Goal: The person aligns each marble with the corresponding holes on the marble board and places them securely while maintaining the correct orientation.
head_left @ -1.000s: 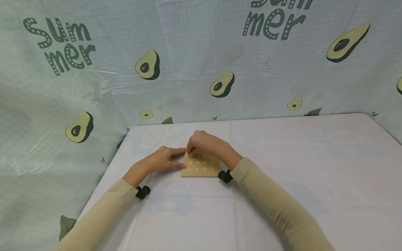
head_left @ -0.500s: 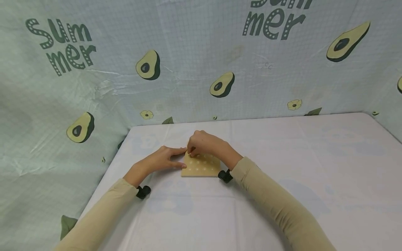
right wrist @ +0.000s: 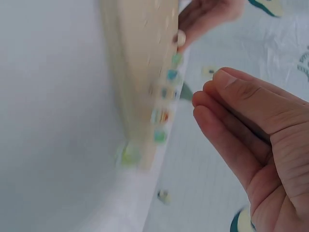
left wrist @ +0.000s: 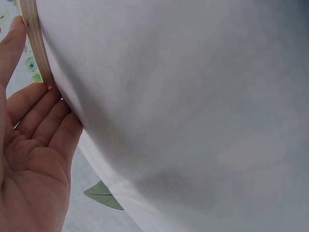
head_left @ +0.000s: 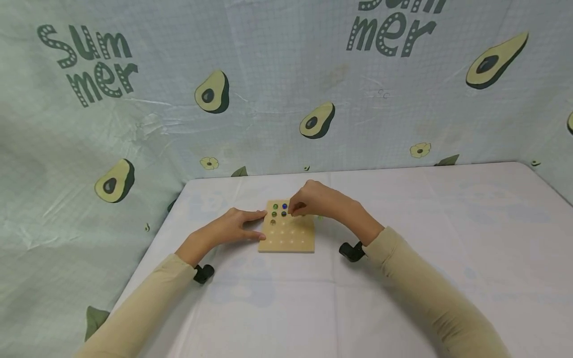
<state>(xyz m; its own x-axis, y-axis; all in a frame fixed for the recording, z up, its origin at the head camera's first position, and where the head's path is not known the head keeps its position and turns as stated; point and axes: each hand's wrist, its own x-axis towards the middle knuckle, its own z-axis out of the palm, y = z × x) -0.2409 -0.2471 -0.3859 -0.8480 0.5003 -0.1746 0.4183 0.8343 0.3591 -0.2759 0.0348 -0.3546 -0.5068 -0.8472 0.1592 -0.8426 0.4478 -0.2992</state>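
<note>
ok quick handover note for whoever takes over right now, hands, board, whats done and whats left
Left hand: open, fingers straight against the left edge of the wooden board.
Right hand: over the board's far right part, fingers curled; whether it holds anything cannot be told.
Done: marbles sit in the far rows.
Left: the near rows of holes are empty.

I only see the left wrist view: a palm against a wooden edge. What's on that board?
Observer: The head view shows marbles in the far left holes of the board.
Operator: Where's the right hand?
Observer: The right hand is over the board's far edge, fingertips beside the marbles.
Operator: Is it holding one?
Observer: I cannot tell. The right wrist view shows only bent fingers close together near the marble row.
</note>
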